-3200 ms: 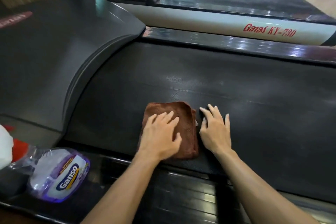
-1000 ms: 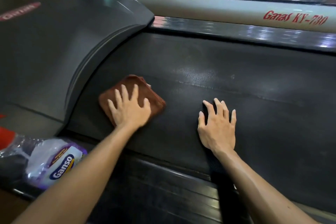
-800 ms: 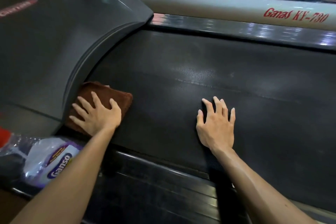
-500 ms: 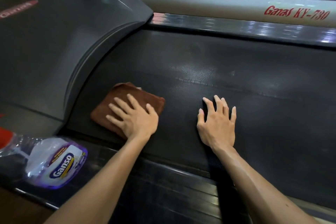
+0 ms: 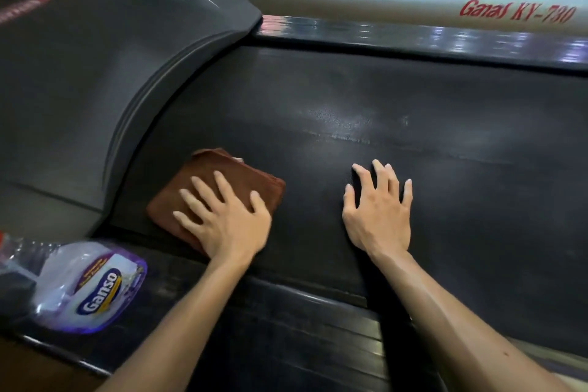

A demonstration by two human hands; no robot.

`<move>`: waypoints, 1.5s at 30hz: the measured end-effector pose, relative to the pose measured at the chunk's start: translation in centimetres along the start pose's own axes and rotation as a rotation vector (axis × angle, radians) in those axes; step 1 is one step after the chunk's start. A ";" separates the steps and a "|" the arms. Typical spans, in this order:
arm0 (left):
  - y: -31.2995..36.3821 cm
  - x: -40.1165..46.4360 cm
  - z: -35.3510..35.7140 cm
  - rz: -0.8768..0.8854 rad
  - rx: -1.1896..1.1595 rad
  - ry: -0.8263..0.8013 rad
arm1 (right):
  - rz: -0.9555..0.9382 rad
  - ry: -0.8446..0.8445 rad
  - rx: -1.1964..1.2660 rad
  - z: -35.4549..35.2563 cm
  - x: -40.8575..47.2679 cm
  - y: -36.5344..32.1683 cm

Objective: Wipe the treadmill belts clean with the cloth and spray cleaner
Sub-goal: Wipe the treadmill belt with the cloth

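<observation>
Gym flooring and neighbouring machines are showing at the top edge, and the treadmill belt is filling most of the view as the working surface.

The left hand is lying flat, fingers spread wide, pressing down on the folded brown cloth; it is not gripping the cloth, only pinning it against the belt. The right hand is also lying flat and open with fingers spread, resting directly on the belt and holding nothing; it appears to be bracing the body.

The cloth is sitting under the left hand, at the near left part of the belt, close to the curved edge of the motor cover. Its long axis is running diagonally, from near-left toward far-right. The left hand is the nearer one; the right hand is well apart from the cloth, to its right.

Unwiped belt is extending to the right and toward the far side rail, so the coming stroke probably calls for the cloth to travel rightward or away from the body. A faint sheen near the belt centre may be spray residue; this cannot be confirmed.

The spray bottle is lying on its side on the near side rail, left of the left forearm. Its liquid level cannot be told.
</observation>
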State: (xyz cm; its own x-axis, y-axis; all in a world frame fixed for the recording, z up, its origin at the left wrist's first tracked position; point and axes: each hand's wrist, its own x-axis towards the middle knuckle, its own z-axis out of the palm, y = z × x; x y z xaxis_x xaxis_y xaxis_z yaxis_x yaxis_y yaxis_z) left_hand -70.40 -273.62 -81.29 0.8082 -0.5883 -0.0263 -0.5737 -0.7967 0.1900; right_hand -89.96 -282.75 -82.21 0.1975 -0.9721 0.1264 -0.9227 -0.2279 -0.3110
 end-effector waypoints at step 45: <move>5.4 3.3 0.0 0.738 0.101 -0.171 | -0.001 0.051 0.294 -0.3 0.4 0.4</move>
State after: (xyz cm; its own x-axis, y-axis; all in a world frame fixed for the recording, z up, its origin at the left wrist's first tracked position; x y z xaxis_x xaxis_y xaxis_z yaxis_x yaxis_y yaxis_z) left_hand -70.87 -279.84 -80.34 0.1836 -0.9797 -0.0810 -0.9730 -0.1928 0.1268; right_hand -90.36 -283.17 -81.98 0.1743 -0.9696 0.1715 -0.7859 -0.2419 -0.5691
